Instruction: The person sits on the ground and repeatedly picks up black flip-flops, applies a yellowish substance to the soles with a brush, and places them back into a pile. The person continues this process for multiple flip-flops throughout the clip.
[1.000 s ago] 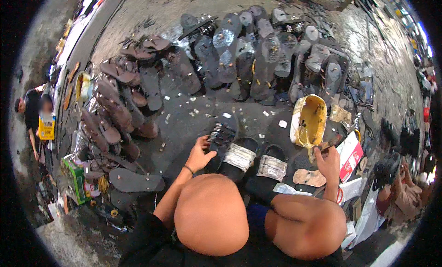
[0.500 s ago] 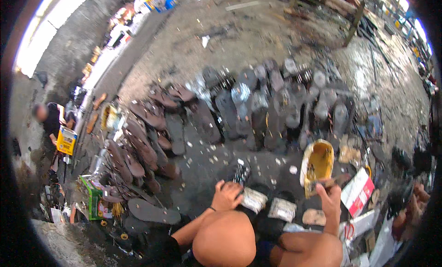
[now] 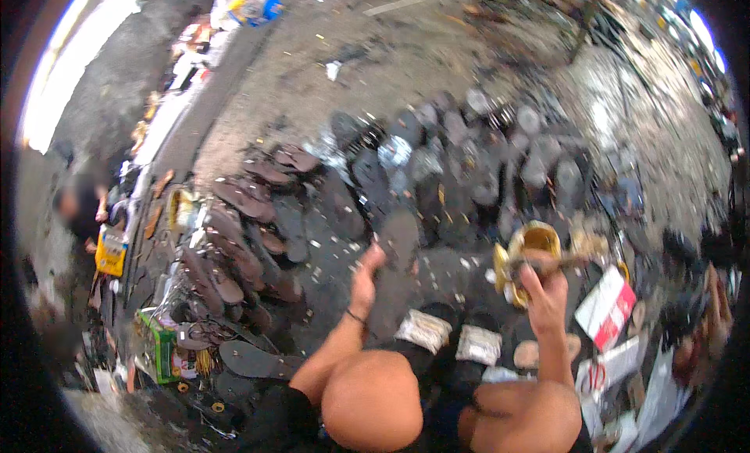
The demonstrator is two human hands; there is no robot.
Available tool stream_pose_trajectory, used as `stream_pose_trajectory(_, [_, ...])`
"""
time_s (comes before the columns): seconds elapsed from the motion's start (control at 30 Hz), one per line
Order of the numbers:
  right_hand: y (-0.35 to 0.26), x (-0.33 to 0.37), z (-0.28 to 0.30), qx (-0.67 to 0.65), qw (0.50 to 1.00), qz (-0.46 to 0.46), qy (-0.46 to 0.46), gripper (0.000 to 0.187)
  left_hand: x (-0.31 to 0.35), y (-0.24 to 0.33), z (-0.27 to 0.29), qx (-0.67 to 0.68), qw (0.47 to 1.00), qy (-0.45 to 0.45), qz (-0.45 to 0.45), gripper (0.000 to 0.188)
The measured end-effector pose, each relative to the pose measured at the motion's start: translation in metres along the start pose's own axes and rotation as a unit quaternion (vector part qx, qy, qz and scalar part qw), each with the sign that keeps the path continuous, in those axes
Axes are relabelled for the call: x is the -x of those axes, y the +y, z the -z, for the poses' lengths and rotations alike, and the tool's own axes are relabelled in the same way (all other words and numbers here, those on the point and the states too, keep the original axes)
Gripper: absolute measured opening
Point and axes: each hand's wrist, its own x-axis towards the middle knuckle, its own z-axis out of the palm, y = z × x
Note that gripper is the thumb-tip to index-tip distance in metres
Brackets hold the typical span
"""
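You have the sandal (image 3: 399, 238) in your left hand (image 3: 366, 281), raised in front of your left knee (image 3: 371, 402), with its plain dark face toward you. Your left thumb lies along its left edge, and the other fingers seem to close around it from behind, though they are mostly hidden. Your right hand (image 3: 544, 300) pinches a stick (image 3: 574, 260), thumb on top, over the near part of the yellow tub (image 3: 539, 238); blur hides whether the stick is touching it.

The sandal is probably light, and its sole rather stiff with a little bend. The face looks matt, so I judge it is not very slippery, and not fragile either. The good place to hold is the middle, by both side edges, so that the broad face stays free.

Compared with half a second ago, the sandal no longer lies low beside the pale-strapped slippers (image 3: 424, 330) with its shiny straps up; now it is lifted and turned over. Your left hand has moved from over the straps to the edge.
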Motion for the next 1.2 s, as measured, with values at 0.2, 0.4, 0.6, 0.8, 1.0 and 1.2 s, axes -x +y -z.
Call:
stream_pose_trajectory(0.2, [-0.054,-0.029,-0.045,-0.154,0.984,0.059,-0.07,0.032,-0.011,0.043,-0.086,0.31,0.937,-0.149,0.06,0.072])
stream_pose_trajectory(0.4, [-0.066,-0.05,-0.061,-0.141,0.985,0.098,-0.028,0.029,-0.015,0.034,-0.106,0.163,0.976,-0.138,0.048,0.075])
stream_pose_trajectory(0.6, [-0.051,-0.057,-0.07,-0.119,0.988,0.094,-0.036,0.028,-0.014,0.024,-0.117,0.147,0.979,-0.139,0.026,0.071])
stream_pose_trajectory(0.8, [-0.04,-0.09,-0.081,0.064,0.97,0.23,0.045,0.024,-0.014,0.017,-0.12,0.079,0.991,-0.111,0.016,0.064])
stream_pose_trajectory(1.0, [-0.018,-0.076,-0.079,0.062,0.985,0.152,0.048,0.021,-0.016,0.037,-0.123,0.045,0.994,-0.035,-0.097,0.063])
stream_pose_trajectory(1.2, [-0.008,-0.078,-0.085,0.095,0.981,0.162,0.053,0.023,-0.028,0.015,-0.095,0.034,0.984,0.069,-0.161,0.049])
